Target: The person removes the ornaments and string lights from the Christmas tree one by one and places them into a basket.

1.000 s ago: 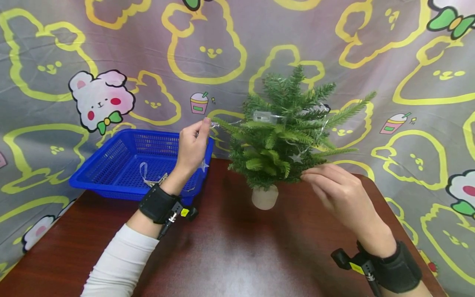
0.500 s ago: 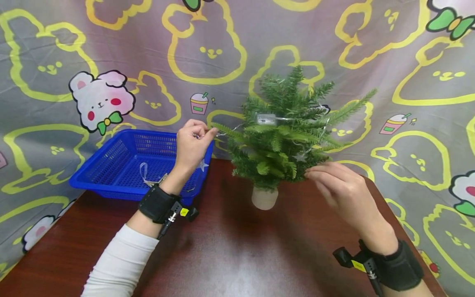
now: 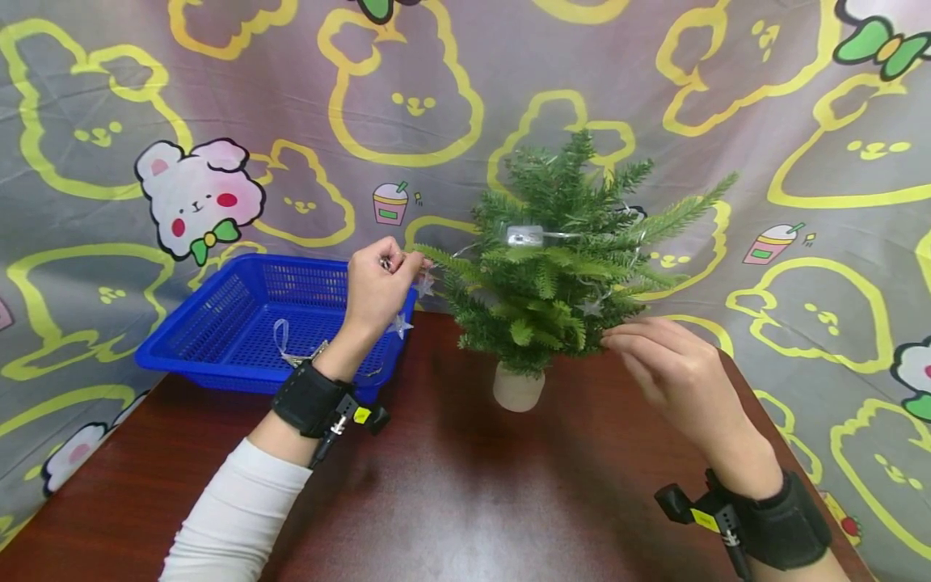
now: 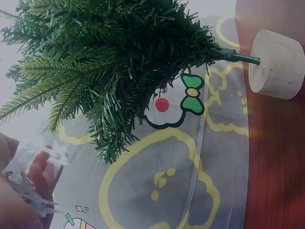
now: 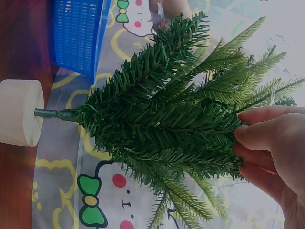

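Observation:
A small artificial Christmas tree stands upright on a pale wooden base. Clear star string lights wind through its branches, with a star low on the right and a clear battery box at the front. Left of the tree, my left hand holds a bunched part of the string lights, and a loose star dangles below it. In the left wrist view, clear stars poke out between the fingers. My right hand pinches the tip of a lower right branch between thumb and fingers.
A blue plastic basket sits on the table's left side, behind my left forearm. Inside lies a small ornament with a white ribbon loop. A patterned curtain hangs close behind the brown table.
My left hand has dipped slightly and turned, and more stars now hang below it. The tree has turned a little, carrying the battery box slightly right. My right hand has shifted slightly right.

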Action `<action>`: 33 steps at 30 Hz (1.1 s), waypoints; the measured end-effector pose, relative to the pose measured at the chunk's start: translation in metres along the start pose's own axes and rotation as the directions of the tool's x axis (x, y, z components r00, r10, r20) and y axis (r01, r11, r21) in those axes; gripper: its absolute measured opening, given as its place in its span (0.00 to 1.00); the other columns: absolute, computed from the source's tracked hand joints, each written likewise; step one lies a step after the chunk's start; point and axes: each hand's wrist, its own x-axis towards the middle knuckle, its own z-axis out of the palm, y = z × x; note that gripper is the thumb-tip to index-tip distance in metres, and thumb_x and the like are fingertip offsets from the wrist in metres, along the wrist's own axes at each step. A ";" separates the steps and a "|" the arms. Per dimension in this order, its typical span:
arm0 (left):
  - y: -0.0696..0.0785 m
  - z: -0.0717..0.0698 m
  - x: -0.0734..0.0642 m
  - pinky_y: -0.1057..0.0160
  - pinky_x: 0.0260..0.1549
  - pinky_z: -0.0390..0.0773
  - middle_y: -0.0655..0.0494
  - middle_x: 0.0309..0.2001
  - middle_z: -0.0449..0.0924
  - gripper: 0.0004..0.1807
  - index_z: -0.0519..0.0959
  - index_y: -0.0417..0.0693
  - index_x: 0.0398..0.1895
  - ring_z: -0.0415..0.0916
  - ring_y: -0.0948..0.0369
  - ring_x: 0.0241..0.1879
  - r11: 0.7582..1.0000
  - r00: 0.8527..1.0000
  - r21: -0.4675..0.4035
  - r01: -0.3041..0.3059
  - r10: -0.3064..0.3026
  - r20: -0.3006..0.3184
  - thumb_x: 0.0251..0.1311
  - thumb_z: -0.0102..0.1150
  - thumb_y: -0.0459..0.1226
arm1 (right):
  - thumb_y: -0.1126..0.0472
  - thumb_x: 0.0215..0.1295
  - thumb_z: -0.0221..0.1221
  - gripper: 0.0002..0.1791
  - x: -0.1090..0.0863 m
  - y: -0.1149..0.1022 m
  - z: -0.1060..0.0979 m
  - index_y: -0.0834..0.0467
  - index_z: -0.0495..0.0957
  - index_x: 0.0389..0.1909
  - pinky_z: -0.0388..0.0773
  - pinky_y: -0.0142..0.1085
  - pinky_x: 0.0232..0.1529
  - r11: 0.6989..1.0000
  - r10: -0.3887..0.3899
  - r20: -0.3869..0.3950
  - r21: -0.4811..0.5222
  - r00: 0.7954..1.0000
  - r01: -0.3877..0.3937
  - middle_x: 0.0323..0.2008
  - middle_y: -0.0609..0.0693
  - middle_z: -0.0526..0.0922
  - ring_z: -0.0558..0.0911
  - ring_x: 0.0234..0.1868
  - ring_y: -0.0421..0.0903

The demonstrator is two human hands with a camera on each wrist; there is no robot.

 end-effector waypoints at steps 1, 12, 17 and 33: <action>0.000 0.000 0.000 0.71 0.11 0.55 0.43 0.25 0.87 0.22 0.58 0.50 0.14 0.88 0.54 0.31 1.000 1.000 0.000 0.002 -0.002 0.001 0.59 0.56 0.28 | 0.53 0.77 0.50 0.20 0.000 0.000 0.000 0.60 0.87 0.39 0.71 0.26 0.55 1.000 0.001 0.002 -0.001 1.000 -0.001 0.37 0.53 0.88 0.85 0.42 0.49; 0.003 0.003 0.001 0.60 0.17 0.79 0.42 0.26 0.77 0.07 0.66 0.37 0.44 0.74 0.61 0.13 0.984 0.979 -0.012 0.179 -0.176 0.102 0.64 0.50 0.27 | 0.54 0.77 0.50 0.20 0.000 0.002 0.000 0.61 0.87 0.37 0.71 0.23 0.55 1.000 0.005 -0.013 0.004 1.000 -0.005 0.36 0.54 0.88 0.85 0.40 0.50; 0.002 0.003 0.001 0.64 0.16 0.75 0.55 0.22 0.73 0.11 0.69 0.38 0.50 0.71 0.59 0.13 0.983 0.973 0.043 0.177 -0.181 0.146 0.69 0.50 0.34 | 0.53 0.77 0.49 0.20 0.000 0.004 0.000 0.60 0.87 0.38 0.70 0.24 0.55 1.000 0.010 -0.006 0.005 1.000 -0.010 0.37 0.54 0.88 0.85 0.41 0.50; 0.000 0.001 -0.001 0.64 0.18 0.64 0.58 0.17 0.69 0.13 0.87 0.48 0.42 0.63 0.63 0.17 0.974 0.971 0.211 0.076 -0.120 0.205 0.64 0.60 0.45 | 0.52 0.78 0.47 0.22 -0.003 0.010 -0.001 0.60 0.86 0.40 0.74 0.34 0.47 0.999 0.034 0.018 -0.002 0.999 -0.034 0.40 0.54 0.88 0.84 0.42 0.49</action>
